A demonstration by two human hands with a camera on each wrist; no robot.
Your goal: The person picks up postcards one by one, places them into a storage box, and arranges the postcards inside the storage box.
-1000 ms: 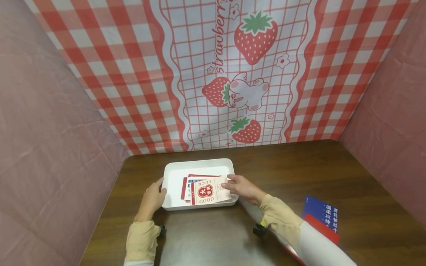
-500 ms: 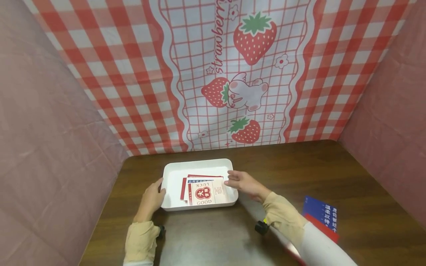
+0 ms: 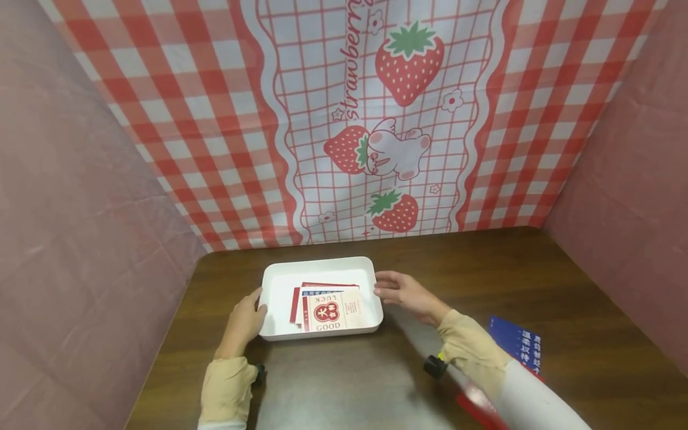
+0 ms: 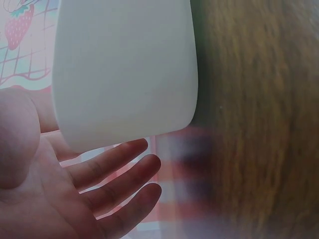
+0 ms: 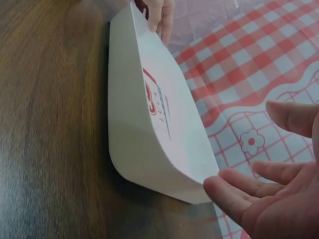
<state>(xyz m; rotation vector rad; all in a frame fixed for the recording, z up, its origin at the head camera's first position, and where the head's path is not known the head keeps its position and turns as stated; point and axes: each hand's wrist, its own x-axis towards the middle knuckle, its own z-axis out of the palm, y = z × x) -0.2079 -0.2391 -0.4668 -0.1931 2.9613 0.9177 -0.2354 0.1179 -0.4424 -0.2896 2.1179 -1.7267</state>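
Overall, we face a tall red-and-white cloth (image 3: 360, 149) printed with strawberries, a white animal and sideways lettering. Pink walls (image 3: 97, 239) rise at both sides. Below stretches a dark brown wooden table (image 3: 457, 263). Two sleeves (image 3: 226, 388), tan at the cuffs, reach in from the bottom of the head view. Left of centre on the table sits a shallow white tray (image 3: 280, 304) with rounded corners. At its left end we find the left hand (image 3: 246, 315), touching the wall, its fingers extended and slightly spread. At its right end is the right hand (image 3: 405, 295), fingers loosely extended and holding nothing, the tips right by the rim; we cannot tell whether they touch. Inside the tray, toward the front, lie overlapping cards (image 3: 297, 307). Uppermost we read GOOD and LUCK on a cream card (image 3: 349, 310) with a red emblem; red and blue edges peek out behind it. Well apart, to the right, a blue card (image 3: 516, 340) lies on the table, partly hidden by the right sleeve. Smallest are black devices (image 3: 434, 366), one at each wrist.
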